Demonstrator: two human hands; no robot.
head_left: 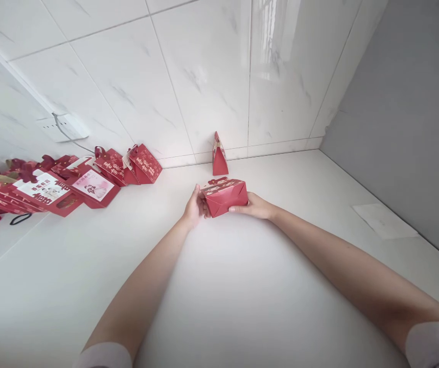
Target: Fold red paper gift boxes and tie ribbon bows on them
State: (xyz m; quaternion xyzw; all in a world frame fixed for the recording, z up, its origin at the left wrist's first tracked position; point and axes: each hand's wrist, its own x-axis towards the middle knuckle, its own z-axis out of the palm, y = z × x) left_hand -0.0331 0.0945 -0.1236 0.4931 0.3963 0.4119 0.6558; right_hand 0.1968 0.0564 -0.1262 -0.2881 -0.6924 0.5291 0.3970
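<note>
A small red paper gift bag (225, 197) with gold print lies on its side on the white tabletop (219, 286). My left hand (194, 208) grips its left end with the fingers curled round it. My right hand (253, 206) holds its right end, fingers pressed along the lower edge. Both arms reach forward from the bottom of the view.
Another red bag (219, 156) stands upright against the tiled wall just behind. A row of several red gift bags and boxes (69, 184) lies along the wall at the left, under a wall socket (64, 127) with a cable. A grey wall (407, 128) bounds the right side.
</note>
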